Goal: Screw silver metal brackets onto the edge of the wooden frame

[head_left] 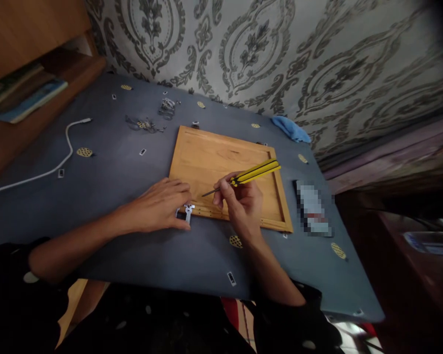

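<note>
Wooden panel point(206, 160) lay flat on the patterned gray tablecloth point(110, 187), mostly beyond the fingers of both hands, its near edge just under them. Left hand point(162, 206) rested at the panel's near left corner — fingers bent on the wood, thumb just off the edge. Metal hinge point(189, 212) sat between those fingers and thumb, against the near edge; cannot tell if it was pinched or only steadied.

Right hand point(246, 201) gripped the yellow-and-black screwdriver point(256, 172), fingers and thumb closed around it where shaft met handle. Handle stuck out up and right past the fingers; tip pointed left toward the left fingertips, apart from the hinge.

Farther out from the left fingers — small metal pieces point(167, 107) and loose hardware near them point(147, 125). White cable point(69, 140) ran left of the left fingers. Right of the right fingers: pixelated object point(313, 209), with blue cloth point(292, 130) farther off.
</note>
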### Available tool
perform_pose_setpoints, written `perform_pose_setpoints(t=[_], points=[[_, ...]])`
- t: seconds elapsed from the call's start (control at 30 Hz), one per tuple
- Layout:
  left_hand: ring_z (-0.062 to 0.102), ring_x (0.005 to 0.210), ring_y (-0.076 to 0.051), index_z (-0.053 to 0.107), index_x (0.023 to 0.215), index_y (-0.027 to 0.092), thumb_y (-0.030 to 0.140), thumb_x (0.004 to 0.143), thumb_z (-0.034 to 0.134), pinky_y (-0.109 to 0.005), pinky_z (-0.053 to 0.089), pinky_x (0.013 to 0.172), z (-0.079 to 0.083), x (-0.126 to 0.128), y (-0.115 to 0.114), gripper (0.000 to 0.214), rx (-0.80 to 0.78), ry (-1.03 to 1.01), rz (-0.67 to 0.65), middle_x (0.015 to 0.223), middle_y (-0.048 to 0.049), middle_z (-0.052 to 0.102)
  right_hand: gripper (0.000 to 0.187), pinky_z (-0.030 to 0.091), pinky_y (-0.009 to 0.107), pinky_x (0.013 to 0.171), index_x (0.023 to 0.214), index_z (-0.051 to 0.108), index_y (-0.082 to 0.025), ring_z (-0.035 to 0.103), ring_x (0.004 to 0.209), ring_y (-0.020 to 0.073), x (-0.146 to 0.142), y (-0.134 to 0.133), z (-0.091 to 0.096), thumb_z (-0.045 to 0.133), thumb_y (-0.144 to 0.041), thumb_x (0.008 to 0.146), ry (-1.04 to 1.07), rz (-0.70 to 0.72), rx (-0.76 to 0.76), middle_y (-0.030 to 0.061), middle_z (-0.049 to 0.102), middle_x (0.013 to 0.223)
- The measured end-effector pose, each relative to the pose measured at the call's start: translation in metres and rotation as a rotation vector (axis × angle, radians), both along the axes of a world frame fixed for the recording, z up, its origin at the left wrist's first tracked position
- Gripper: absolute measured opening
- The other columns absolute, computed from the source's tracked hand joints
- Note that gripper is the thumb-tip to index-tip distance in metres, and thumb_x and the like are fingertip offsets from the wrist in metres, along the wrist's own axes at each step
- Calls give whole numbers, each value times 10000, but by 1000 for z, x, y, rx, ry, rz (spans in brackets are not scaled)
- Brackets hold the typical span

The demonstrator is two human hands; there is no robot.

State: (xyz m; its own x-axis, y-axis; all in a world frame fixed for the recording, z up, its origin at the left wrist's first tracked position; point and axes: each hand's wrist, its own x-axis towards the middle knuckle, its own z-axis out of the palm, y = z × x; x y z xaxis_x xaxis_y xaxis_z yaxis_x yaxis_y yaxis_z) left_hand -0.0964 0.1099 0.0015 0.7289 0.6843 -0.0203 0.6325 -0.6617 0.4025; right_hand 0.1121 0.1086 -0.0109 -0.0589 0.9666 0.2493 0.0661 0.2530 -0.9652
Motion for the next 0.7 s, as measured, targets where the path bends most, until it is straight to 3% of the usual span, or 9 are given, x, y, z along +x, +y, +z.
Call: perform_pose_setpoints(t=[0.7], points=[[593, 990, -237, 625, 982, 159, 449, 826, 816, -333, 397, 832, -2, 1, 0, 381, 17, 0, 3, 1047, -53, 641, 237, 468, 253, 437, 947, 529, -254, 570, 462, 109, -12, -10, -14, 672, -442, 918, 8, 144, -62, -62, 600, 602]])
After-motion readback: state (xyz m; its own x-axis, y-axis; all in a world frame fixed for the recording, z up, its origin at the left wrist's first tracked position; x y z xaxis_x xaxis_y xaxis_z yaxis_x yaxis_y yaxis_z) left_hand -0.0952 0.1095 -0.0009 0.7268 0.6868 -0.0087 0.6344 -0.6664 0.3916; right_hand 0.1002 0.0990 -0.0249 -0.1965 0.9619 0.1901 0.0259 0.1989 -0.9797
